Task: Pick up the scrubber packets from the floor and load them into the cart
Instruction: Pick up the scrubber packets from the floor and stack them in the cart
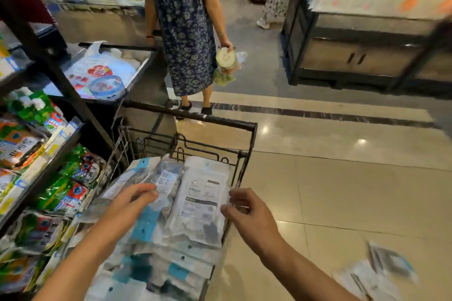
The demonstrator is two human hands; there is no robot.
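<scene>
My left hand is flat out over the pile, fingers straight and lying on top of the packets, gripping nothing. My right hand hangs at the right edge of the load, fingers loosely bent with the tips just at the rim of the top white packet; I can't tell whether they pinch it or only touch it, the frame is blurred there. That white packet lies label up on the heap, and the heap fills the cart right up to its wire sides, white and teal wrappers stacked across one another. More packets on the floor lie low to my right, loose on the tiles, well apart from the cart. To my left the shelf slopes with green and orange bags packed along it, just beside the cart. Ahead, past the cart's front bar, a person in a blue flowered dress stands with back turned, carrying a bag of produce in one hand.
</scene>
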